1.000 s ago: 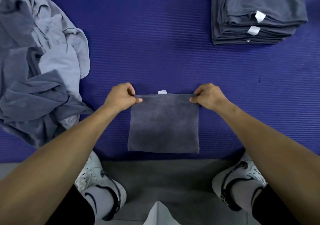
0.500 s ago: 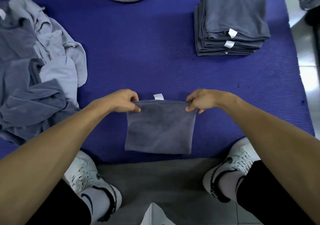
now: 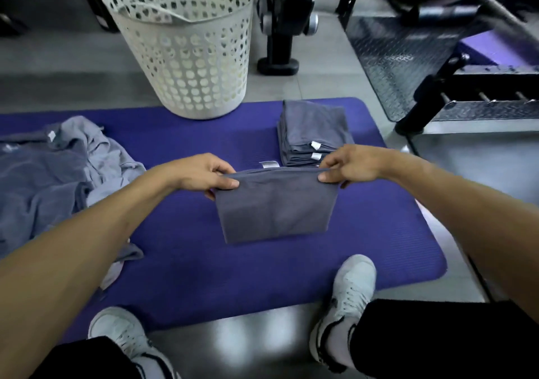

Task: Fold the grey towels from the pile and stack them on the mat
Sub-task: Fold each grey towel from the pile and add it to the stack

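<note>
the folded towel point(image 3: 275, 206) is a dark grey rectangle, smooth and flat-faced, with a small white tag point(image 3: 269, 164) standing up at its top edge. it hangs above the purple mat point(image 3: 186, 151), held by its two upper corners. the left hand point(image 3: 204, 173) has its grip closed round the left corner, thumb on the near face and fingers curled behind. the right hand point(image 3: 348, 164) pinches the right corner the same way. just behind the right hand sits the stack of folded towels point(image 3: 312, 125), white tags showing on its near side. the loose pile point(image 3: 58, 168) of crumpled grey towels lies on the mat's left part. a white perforated basket point(image 3: 182, 40) stands at the mat's far edge.
</note>
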Demonstrator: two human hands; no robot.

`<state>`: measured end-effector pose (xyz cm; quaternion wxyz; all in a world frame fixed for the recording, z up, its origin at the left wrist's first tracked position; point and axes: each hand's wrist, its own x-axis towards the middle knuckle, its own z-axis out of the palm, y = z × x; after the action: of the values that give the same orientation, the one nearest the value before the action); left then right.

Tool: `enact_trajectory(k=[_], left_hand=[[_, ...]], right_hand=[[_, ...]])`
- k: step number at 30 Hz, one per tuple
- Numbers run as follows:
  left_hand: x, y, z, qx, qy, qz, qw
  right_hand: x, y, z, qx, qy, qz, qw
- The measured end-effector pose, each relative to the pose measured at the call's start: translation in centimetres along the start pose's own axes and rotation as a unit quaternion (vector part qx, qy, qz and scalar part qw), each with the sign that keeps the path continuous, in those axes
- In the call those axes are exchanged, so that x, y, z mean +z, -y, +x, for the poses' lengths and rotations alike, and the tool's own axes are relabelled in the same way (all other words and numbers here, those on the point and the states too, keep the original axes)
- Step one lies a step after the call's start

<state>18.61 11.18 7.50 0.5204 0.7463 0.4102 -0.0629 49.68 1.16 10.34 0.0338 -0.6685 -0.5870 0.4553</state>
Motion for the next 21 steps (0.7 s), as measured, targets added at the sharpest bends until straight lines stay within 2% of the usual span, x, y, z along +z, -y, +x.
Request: enact_trajectory(k=[4, 9, 11, 13, 16, 21], left_hand=[[1.2, -2.5, 2.3, 0.006, -0.068, 0.024, 0.997], [1.8, -3.8, 9.1, -0.015, -0.089, 0.156, 0.984], [0.5, -5.4, 11.9, -0.010, -0.152, 0.173, 0.973], [-1.7, -7.5, 14.5, 0.017, -0.230, 0.172, 0.958], [-5.6, -11.0, 18.3, 0.074, -0.315, 0.184, 0.928], [-7.0, -13.5, 25.7, 0.126, -0.396, 0.157, 0.896]], right_hand=[[-2.0, -2.1, -0.3, -0.016, -0.045, 0.005, 0.999], [-3.6, -6.2, 3.1, 0.023, -0.045, -0.028, 0.998], [-5.9, -6.8, 4.7, 0.016, -0.105, -0.065, 0.992], [-8.9, -6.8, 6.5, -0.009, -0.204, -0.101, 0.974], [-14.3, -6.4, 9.2, -0.049, -0.337, -0.062, 0.938], [-18.8, -8.9, 13.4, -0.066, -0.424, -0.053, 0.902]])
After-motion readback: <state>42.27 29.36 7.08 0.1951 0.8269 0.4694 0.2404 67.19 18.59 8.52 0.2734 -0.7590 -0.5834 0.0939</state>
